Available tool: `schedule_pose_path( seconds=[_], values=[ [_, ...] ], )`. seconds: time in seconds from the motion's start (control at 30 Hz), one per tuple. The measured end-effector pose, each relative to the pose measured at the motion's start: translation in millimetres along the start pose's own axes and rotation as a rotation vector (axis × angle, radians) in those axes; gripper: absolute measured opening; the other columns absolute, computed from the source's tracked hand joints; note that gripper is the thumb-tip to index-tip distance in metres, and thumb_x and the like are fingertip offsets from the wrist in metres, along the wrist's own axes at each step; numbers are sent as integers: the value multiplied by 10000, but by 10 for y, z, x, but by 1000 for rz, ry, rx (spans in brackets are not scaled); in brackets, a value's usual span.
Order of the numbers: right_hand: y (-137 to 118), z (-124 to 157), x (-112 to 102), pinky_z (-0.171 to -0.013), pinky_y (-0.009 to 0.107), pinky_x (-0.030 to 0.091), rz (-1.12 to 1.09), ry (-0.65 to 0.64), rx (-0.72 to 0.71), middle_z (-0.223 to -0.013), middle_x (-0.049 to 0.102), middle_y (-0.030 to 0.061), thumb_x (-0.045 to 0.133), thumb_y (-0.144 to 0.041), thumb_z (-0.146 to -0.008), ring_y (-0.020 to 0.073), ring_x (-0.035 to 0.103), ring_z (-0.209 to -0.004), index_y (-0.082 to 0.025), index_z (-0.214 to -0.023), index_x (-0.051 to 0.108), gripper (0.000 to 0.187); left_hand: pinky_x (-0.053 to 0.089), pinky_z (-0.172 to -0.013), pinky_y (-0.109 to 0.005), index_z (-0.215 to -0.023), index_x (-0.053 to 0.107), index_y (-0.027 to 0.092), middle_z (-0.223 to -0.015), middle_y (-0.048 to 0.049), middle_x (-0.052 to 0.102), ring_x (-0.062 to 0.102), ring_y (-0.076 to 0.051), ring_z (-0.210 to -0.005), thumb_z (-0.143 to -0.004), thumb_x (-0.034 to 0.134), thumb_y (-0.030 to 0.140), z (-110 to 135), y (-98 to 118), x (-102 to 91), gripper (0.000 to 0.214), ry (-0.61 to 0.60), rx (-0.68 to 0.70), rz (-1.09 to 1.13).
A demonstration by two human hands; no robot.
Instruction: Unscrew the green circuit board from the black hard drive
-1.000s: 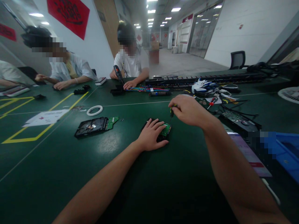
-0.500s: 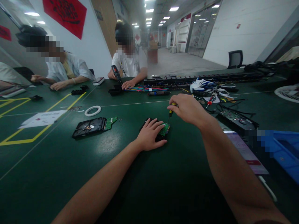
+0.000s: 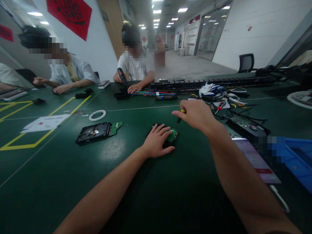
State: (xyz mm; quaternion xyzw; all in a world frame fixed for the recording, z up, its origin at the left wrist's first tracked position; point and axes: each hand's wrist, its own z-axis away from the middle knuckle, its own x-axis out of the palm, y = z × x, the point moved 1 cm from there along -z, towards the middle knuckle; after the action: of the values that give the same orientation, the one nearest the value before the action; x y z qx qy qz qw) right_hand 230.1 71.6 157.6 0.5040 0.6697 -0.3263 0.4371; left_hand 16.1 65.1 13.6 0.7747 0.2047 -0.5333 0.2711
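Note:
My left hand [image 3: 156, 142] lies flat with spread fingers on a hard drive [image 3: 172, 143], covering much of it. A green circuit board [image 3: 173, 134] shows at the drive's right side. Above that edge, my right hand [image 3: 198, 114] is closed around a small screwdriver [image 3: 179, 119] with a yellow and dark handle. Its thin shaft points down at the board's right end; whether the tip sits in a screw is too small to tell. To the left lies a second hard drive [image 3: 94, 132], its green board [image 3: 116, 128] sticking out, with tiny screws [image 3: 126, 125] beside it.
A white ring [image 3: 97, 115] and paper sheets [image 3: 45, 123] lie to the left. At right are another drive [image 3: 251, 126], a phone [image 3: 255, 161], a blue bin [image 3: 296, 159], gloves [image 3: 211, 89] and a red screwdriver [image 3: 220, 106]. Across the table a co-worker [image 3: 136, 66] holds a power screwdriver [image 3: 122, 76].
The fingers of my right hand have shifted round the screwdriver handle, the thumb now stretched further left. My left hand and the drive under it stay in place.

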Motion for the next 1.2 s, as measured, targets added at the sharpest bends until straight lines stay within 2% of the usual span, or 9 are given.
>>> schedule_pose_path(
  seconds=[0.23, 0.37, 0.47, 0.67, 0.8, 0.97, 1.2],
  values=[
    [21, -19, 12, -798, 363, 453, -78, -24, -136, -960, 762, 105, 659, -369, -992, 267, 686, -913, -189, -961, 728, 195, 109, -1328, -640, -1551, 494, 238, -1641, -100, 470, 317, -391, -1576, -914, 601, 726, -4, 10, -12, 810, -9, -4, 6],
    [65, -31, 33, -856, 372, 468, -168, -34, -160, -1020, 776, 94, 683, -272, -963, 267, 690, -964, -193, -1021, 746, 116, 107, -1330, -638, -1555, 491, 248, -1640, -98, 472, 313, -387, -1579, -909, 616, 717, -6, 2, -5, 809, -5, -5, 10],
    [83, -21, 43, -910, 396, 490, -202, -49, -189, -1058, 778, 96, 677, -237, -949, 276, 691, -1002, -191, -1051, 748, 132, 108, -1330, -637, -1555, 493, 247, -1641, -97, 471, 318, -388, -1577, -907, 614, 723, -3, -3, -1, 812, -2, -6, 9],
    [67, 4, 69, -1062, 414, 473, -195, -96, -239, -1280, 719, 195, 536, -78, -938, 305, 652, -1204, -104, -1235, 710, 346, 112, -1329, -638, -1559, 487, 240, -1644, -93, 468, 319, -390, -1574, -908, 604, 734, 2, -16, 19, 826, -3, -4, 3],
    [57, 3, 69, -991, 381, 490, -223, -95, -231, -1198, 751, 145, 520, -78, -951, 275, 682, -1110, -144, -1269, 687, 365, 108, -1329, -637, -1558, 488, 258, -1641, -90, 472, 316, -386, -1578, -901, 620, 725, 0, -19, 27, 817, 0, -7, 15],
    [61, -6, 52, -871, 367, 486, -223, -65, -193, -1080, 767, 94, 617, -202, -975, 261, 689, -981, -195, -1155, 697, 197, 113, -1328, -639, -1558, 487, 260, -1644, -93, 467, 316, -388, -1578, -905, 612, 730, -4, -13, 10, 814, -6, -5, 13],
    [89, -15, 46, -892, 372, 470, -195, -13, -198, -1078, 746, 109, 666, -220, -966, 270, 665, -1012, -188, -1101, 748, 161, 110, -1328, -639, -1561, 484, 240, -1642, -98, 470, 314, -391, -1577, -911, 602, 729, -3, -6, 8, 822, -9, -5, 4]
  ],
)
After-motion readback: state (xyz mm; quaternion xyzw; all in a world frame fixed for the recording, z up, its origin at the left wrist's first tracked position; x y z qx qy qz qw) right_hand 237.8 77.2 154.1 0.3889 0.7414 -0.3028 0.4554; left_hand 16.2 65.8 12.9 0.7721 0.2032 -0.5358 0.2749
